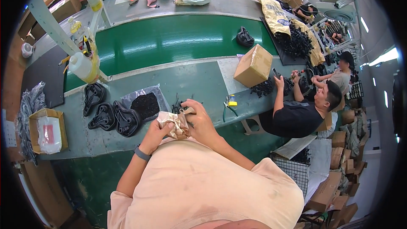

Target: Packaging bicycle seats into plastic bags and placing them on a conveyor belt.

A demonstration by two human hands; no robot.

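Both my hands hold a crumpled tan paper-like bag (173, 123) just above the near edge of the grey worktable (199, 85). My left hand (157, 131) grips the bag from below and wears a dark wristband. My right hand (198, 118) pinches its top from the right. Three black moulded plastic parts (109, 112) lie on the table to the left of my hands, beside a clear bag of small black pieces (145, 104). What is inside the tan bag is hidden.
A green conveyor belt (169, 40) runs behind the table. Pliers with green handles (228, 109) and a yellow tape roll (231, 100) lie to the right. A cardboard box (253, 65) stands further right, where seated co-workers (302, 108) handle black parts. An open carton (46, 129) sits at left.
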